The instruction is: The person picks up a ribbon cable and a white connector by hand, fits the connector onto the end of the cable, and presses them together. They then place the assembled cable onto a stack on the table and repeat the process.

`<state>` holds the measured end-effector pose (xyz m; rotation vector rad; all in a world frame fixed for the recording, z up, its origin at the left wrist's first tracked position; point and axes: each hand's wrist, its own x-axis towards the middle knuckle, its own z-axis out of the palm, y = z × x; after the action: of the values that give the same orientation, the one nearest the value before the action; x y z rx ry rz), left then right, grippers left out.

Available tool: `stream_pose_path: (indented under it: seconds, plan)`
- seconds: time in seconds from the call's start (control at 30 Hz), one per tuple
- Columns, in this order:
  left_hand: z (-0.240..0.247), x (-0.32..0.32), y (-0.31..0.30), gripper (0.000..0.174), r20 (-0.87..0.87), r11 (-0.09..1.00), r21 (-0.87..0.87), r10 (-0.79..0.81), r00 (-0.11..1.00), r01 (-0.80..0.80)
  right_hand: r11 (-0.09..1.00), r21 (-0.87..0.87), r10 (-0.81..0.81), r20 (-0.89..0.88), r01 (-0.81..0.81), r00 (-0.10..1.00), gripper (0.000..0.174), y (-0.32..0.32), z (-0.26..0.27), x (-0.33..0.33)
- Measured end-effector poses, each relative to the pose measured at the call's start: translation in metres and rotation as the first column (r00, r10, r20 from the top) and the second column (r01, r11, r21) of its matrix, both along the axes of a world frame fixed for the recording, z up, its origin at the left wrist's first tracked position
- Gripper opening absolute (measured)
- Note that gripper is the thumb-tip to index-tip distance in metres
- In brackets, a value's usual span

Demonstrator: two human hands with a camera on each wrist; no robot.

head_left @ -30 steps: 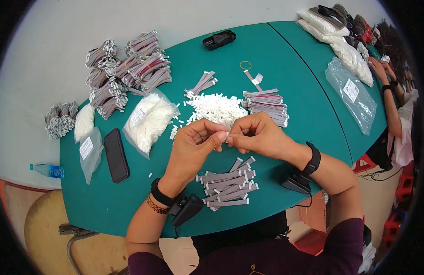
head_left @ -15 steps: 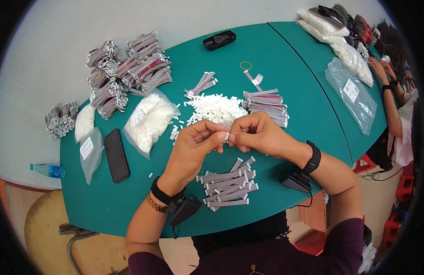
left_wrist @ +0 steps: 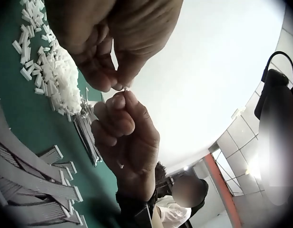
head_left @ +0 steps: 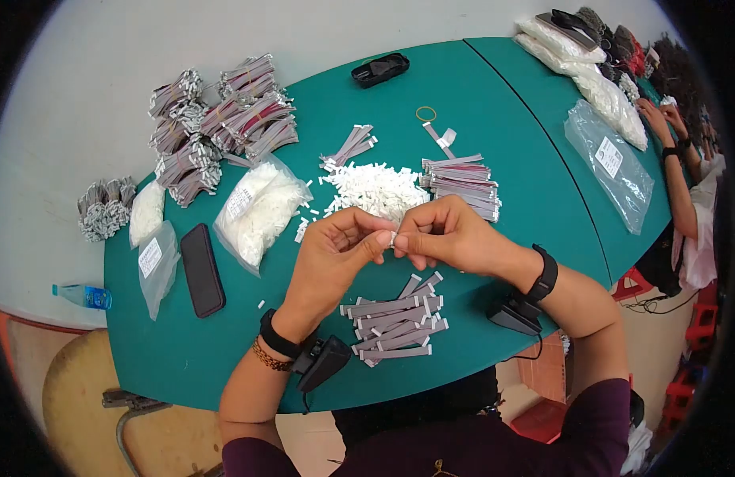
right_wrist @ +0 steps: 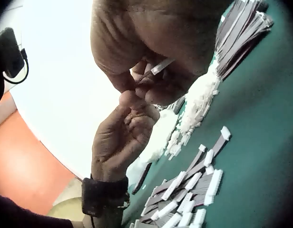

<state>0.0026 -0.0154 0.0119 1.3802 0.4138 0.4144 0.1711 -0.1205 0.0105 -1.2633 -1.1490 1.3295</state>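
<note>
Above the table my left hand point(head_left: 326, 253) and right hand point(head_left: 451, 232) meet, thumbs and index fingertips together. Between the fingertips is a small white connector piece point(head_left: 394, 236), mostly covered, pinched by the left hand. The right hand pinches a short grey ribbon cable; its white end point(right_wrist: 161, 66) shows below the palm in the right wrist view. How far the connector piece sits on the cable I cannot tell. Behind the hands lies a heap of white connector pieces point(head_left: 375, 189). Nearer the body is a loose pile of grey ribbon cables point(head_left: 395, 318) with white ends.
A stack of ribbon cables point(head_left: 463, 184) lies right of the heap, bundled cables point(head_left: 256, 111) at back left. A bag of white pieces point(head_left: 260, 208) and a phone point(head_left: 202, 270) lie left on the green table point(head_left: 495, 95). Another person's hands point(head_left: 662, 119) work at far right.
Both hands stay in the same place. The white piece between the fingertips showed more half a second ago and is now more covered as the fingers shift slightly.
</note>
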Motion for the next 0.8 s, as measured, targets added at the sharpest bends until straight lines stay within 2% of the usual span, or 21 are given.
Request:
stream_pose_path:
  seconds: [0.1, 0.2, 0.43, 0.6, 0.8]
  plan:
    - [-0.0010, -0.0004, 0.0014, 0.013, 0.000, 1.000, -0.020, -0.006, 1.000, 0.006, 0.997, 0.079, -0.025, 0.058, 0.021, 0.998, 0.020, 0.0004, -0.0066, -0.0017]
    - [0.0005, -0.0006, 0.0021, 0.013, 0.006, 0.998, -0.058, -0.019, 1.000, 0.019, 0.999, 0.032, -0.005, 0.022, 0.005, 1.000, 0.019, -0.0010, -0.0011, -0.0007]
    - [0.0000, -0.0013, 0.0039, 0.013, -0.004, 0.994, -0.108, -0.036, 0.999, 0.035, 0.997, 0.071, -0.037, 0.023, 0.035, 0.999, 0.020, -0.0008, -0.0057, -0.0027]
    - [-0.0012, -0.0003, 0.0008, 0.013, 0.016, 0.999, -0.050, -0.013, 1.000, 0.013, 1.000, 0.018, -0.011, -0.010, 0.011, 1.000, 0.019, -0.0019, -0.0024, -0.0026]
    - [0.0000, -0.0008, 0.0025, 0.012, -0.013, 1.000, -0.025, -0.003, 1.000, 0.003, 0.991, 0.090, -0.099, 0.007, 0.098, 0.995, 0.018, -0.0027, -0.0082, -0.0080]
